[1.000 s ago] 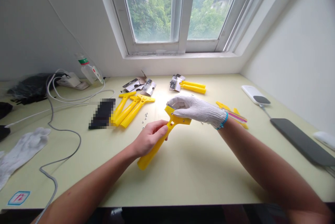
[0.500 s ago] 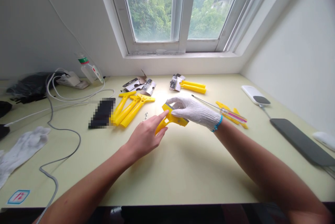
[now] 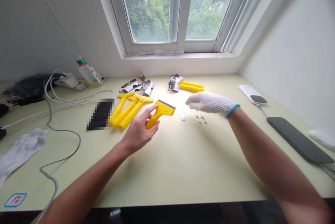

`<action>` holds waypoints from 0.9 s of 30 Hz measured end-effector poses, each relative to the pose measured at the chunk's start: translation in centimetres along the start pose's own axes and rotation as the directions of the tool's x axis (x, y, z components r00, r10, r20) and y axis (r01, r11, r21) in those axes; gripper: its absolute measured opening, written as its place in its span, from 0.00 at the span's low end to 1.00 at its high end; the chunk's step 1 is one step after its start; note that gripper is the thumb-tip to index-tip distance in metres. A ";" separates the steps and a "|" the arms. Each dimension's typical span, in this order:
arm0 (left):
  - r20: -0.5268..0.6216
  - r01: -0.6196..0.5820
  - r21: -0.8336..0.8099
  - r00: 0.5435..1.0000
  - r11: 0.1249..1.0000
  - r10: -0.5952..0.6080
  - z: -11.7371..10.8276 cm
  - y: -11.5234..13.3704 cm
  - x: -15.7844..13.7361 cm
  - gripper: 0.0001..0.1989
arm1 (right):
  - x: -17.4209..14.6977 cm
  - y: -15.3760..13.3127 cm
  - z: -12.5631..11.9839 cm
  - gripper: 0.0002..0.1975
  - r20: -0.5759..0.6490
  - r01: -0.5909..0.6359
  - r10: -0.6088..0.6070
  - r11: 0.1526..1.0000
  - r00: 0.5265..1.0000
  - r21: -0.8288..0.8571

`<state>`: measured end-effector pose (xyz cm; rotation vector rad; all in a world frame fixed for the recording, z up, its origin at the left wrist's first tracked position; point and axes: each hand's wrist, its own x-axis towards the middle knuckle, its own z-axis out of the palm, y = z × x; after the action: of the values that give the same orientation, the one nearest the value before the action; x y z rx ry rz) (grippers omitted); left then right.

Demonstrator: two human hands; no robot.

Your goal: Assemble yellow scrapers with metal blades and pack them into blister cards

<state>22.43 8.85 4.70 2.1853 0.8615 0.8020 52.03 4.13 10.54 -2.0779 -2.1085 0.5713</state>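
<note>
My bare left hand (image 3: 137,131) is closed around the handle of a yellow scraper (image 3: 162,109). Its wide head points away from me to the right, with a dark strip along the far edge. My right hand (image 3: 202,101), in a white knitted glove with a blue cuff, hovers over the table right of the scraper. Its fingers are curled together, and anything between them is hidden. Below its fingertips lies a thin metal blade (image 3: 183,113). Several small screws (image 3: 201,117) are scattered just in front of the glove.
Left of the scraper lie several yellow handles (image 3: 133,110) beside a blurred black object (image 3: 101,114). Printed packages (image 3: 173,82) sit farther back. Cables (image 3: 65,131), a bottle (image 3: 89,72) and a white glove (image 3: 24,147) are left; a grey pad (image 3: 298,140) is right.
My right hand has let go of the scraper and moved right. My left hand has drawn the scraper slightly left and turned its head upward. The blade and nearby screws now show.
</note>
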 end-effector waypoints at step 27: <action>0.358 0.398 -0.736 0.915 0.548 -0.185 0.7 -0.5 0.7 0.08 | 0.9 -3.2 2.9 0.17 -0.132 0.181 -0.150 0.948 0.980 0.261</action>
<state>23.13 9.40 4.14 1.2344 0.5492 0.5666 47.99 4.58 8.87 -1.7255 -1.9895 0.6636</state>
